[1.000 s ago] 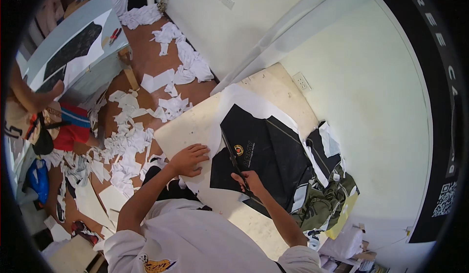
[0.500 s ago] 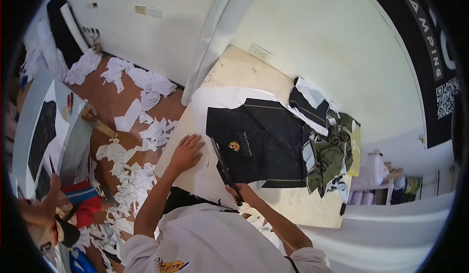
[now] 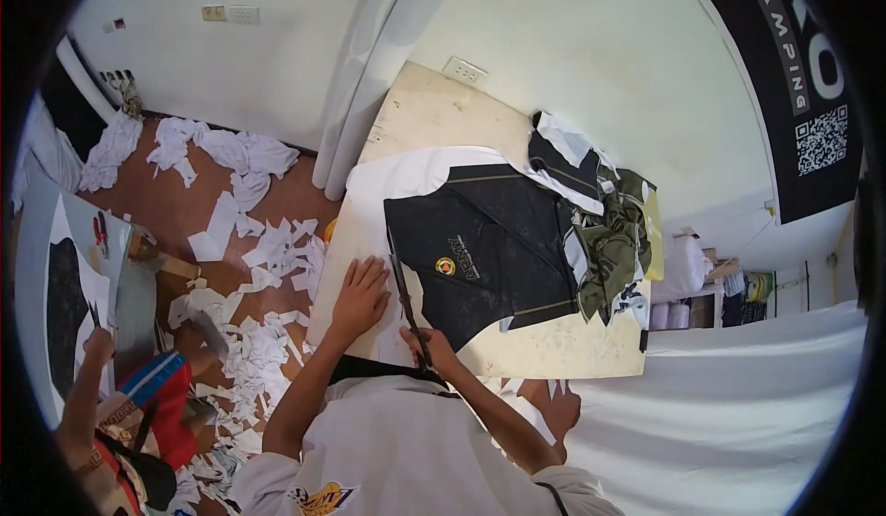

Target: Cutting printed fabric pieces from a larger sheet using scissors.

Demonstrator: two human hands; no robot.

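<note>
A black printed fabric panel (image 3: 498, 248) with a round red-and-yellow emblem lies on the pale wooden table (image 3: 420, 110). White material (image 3: 406, 176) borders its top and left side. My right hand (image 3: 434, 352) grips a pair of long dark scissors (image 3: 406, 299) at the panel's lower left. Their blades point away from me along the panel's left edge; how far apart they are cannot be made out. My left hand (image 3: 361, 299) lies flat on the white material just left of the blades, fingers spread and holding nothing.
Crumpled green, black and white cloth (image 3: 614, 248) is heaped at the table's right end. White scraps (image 3: 263, 341) litter the floor at left. There another person's hand (image 3: 99, 343) holds scissors over a side table (image 3: 138, 308). A further person's limb (image 3: 558, 413) shows below the front edge.
The view has shifted, and the scissors now stand more upright along the panel's left edge. The panel's lower left corner has drawn away from the white material. My left hand stays flat.
</note>
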